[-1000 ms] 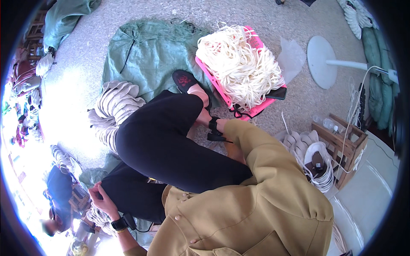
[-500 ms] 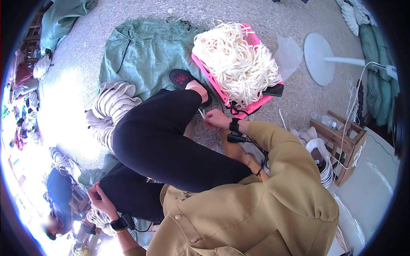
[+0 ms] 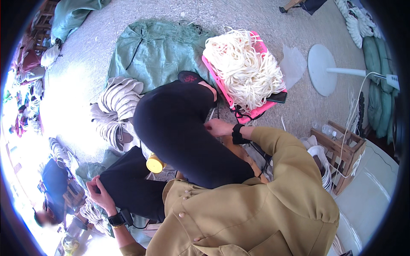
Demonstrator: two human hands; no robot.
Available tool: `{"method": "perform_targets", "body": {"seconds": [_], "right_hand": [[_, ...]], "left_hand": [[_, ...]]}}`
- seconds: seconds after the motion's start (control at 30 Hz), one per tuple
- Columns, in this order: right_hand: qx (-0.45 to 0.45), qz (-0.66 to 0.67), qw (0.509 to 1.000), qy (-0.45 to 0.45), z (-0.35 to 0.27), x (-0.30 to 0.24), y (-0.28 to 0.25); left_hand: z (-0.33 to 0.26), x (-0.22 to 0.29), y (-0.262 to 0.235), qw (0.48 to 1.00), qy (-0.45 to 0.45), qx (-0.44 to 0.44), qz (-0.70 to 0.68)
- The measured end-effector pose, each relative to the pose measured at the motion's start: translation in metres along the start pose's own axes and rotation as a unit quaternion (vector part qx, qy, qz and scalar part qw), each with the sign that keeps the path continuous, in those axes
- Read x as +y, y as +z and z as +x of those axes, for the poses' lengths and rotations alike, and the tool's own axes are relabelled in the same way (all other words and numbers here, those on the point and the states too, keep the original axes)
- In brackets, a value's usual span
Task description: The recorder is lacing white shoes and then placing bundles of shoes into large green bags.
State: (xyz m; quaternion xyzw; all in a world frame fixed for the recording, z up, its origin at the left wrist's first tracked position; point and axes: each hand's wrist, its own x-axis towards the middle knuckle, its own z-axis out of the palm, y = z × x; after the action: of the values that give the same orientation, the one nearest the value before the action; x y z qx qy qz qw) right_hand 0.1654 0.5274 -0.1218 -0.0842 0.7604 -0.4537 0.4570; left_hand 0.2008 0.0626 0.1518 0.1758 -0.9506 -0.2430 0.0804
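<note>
My right hand [image 3: 221,127] is low beside my bent leg [image 3: 179,123], its fingertips partly hidden by the black trousers. A thin white strip [image 3: 211,113] runs up from those closed fingers. On the other side, my left hand [image 3: 101,196] rests by my left knee, fingers curled toward the thumb; anything between them is too small to make out. Beyond the right hand, a pink basket [image 3: 258,114] holds a tangled heap of white strips [image 3: 243,70]. A dark phone [image 3: 278,97] lies at its near right corner.
A green woven sack [image 3: 160,55] lies ahead, beside stacked grey-white shoe-sole-shaped pieces [image 3: 121,100]. A yellow-lidded container [image 3: 154,163] stands between my legs. To the right are a round white stand base [image 3: 322,70] and a wooden crate [image 3: 348,149]. Another person [image 3: 57,183] sits at lower left.
My bent leg has shifted right, now covering part of my right hand and the strip. The yellow-lidded container has come into view. My left hand stays curled by the knee.
</note>
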Motion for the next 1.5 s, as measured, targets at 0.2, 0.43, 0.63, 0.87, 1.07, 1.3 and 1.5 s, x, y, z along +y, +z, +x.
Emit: {"method": "perform_targets", "body": {"seconds": [0.2, 0.43, 0.63, 0.87, 1.07, 1.3, 1.5], "right_hand": [[0.038, -0.052, 0.995, -0.072, -0.008, 0.005, 0.000], [0.055, -0.162, 0.985, -0.011, -0.051, 0.016, -0.025], [0.080, -0.103, 0.990, -0.050, -0.089, 0.012, -0.036], [0.017, -0.021, 0.998, -0.054, -0.120, -0.022, -0.056], [0.050, 0.187, 0.978, -0.081, -0.138, -0.086, -0.110], [0.213, 0.257, 0.921, -0.200, -0.163, -0.155, -0.157], [0.302, 0.273, 0.901, -0.152, -0.178, -0.122, -0.170]], "left_hand": [[-0.003, -0.002, -0.007, 1.000, -0.008, 0.004, 0.003], [-0.012, -0.008, -0.011, 1.000, 0.006, 0.016, -0.011], [-0.016, -0.005, -0.014, 0.999, 0.014, 0.032, -0.009], [-0.014, -0.003, -0.011, 0.999, 0.025, 0.038, 0.004], [-0.013, -0.002, -0.007, 0.999, 0.028, 0.042, -0.012], [-0.012, 0.014, -0.005, 0.999, 0.014, 0.036, -0.013], [-0.013, 0.007, -0.004, 0.997, 0.048, 0.055, -0.005]]}}
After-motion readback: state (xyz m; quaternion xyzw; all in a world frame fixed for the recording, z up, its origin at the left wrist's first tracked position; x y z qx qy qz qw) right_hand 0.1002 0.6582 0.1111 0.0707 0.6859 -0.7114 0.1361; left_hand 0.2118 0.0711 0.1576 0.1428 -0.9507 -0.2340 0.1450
